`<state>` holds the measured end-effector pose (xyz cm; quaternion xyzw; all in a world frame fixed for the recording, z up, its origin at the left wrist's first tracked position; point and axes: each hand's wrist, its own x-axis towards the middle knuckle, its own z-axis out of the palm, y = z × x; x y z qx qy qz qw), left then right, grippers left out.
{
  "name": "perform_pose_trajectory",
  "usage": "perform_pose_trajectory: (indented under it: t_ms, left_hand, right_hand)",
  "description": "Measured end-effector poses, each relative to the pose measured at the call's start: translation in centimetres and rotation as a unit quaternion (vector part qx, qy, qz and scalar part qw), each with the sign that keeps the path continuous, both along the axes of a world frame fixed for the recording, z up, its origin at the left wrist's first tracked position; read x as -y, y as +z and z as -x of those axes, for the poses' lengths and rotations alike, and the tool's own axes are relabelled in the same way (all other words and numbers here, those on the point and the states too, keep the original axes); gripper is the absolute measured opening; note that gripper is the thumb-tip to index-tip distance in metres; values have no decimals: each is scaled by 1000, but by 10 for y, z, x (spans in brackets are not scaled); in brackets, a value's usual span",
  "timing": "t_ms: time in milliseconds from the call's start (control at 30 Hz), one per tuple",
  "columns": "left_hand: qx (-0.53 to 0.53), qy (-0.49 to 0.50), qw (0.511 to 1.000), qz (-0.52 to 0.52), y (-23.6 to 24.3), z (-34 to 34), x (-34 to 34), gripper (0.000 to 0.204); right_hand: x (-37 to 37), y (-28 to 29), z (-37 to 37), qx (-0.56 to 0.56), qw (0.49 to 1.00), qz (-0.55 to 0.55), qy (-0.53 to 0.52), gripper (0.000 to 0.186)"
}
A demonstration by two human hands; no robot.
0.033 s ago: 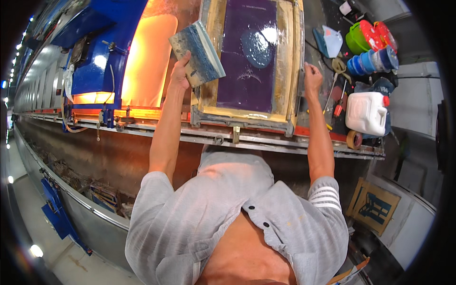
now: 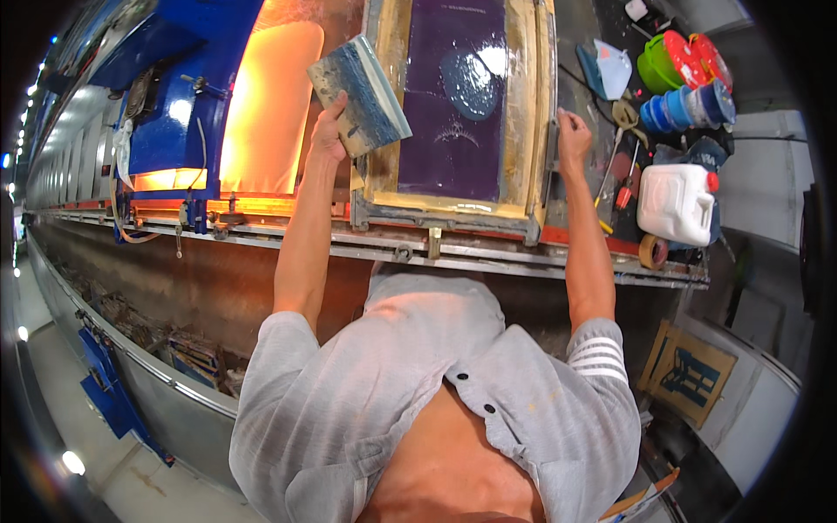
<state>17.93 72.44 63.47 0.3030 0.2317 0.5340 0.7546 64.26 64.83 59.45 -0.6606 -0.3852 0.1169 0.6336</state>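
Observation:
My left hand (image 2: pixel 328 132) grips a squeegee (image 2: pixel 359 94), a flat ink-stained block with a pale blade along its right edge. It is held tilted over the left rim of a screen printing frame (image 2: pixel 372 166). Inside the frame is a dark purple mesh (image 2: pixel 436 166), with a glossy puddle of dark blue ink (image 2: pixel 472 87) on its upper right part. Just outside the frame's right side is my right hand (image 2: pixel 574 139), its fingers curled together. Whether something small is pinched in them is hidden.
Left of the frame, a blue machine (image 2: pixel 179 105) stands beside an orange-glowing panel (image 2: pixel 270 105). On the right lie a white jug (image 2: pixel 673 205), a tape roll (image 2: pixel 651 251), blue tubs (image 2: pixel 676 112), a green container (image 2: pixel 656 68) and several tools. A metal rail (image 2: pixel 488 265) runs along the near edge.

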Motion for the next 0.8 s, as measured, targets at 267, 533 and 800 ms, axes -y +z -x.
perform_pose_trajectory:
  t_ms: [267,533,800]
  left_hand:
    - [7,2,999,46,-52,20,-45,47]
    - [-23,27,998,53,-58,30,-61,50]
    - [-232,57,970,-39,-4,19,-30,45]
  right_hand:
    - [-33,-58,11,-56,998,26,-14,33]
    - [-40,-70,30,-29,996,76,-39,33]
    - [-53,-87,46,46,987,149,-50,44]
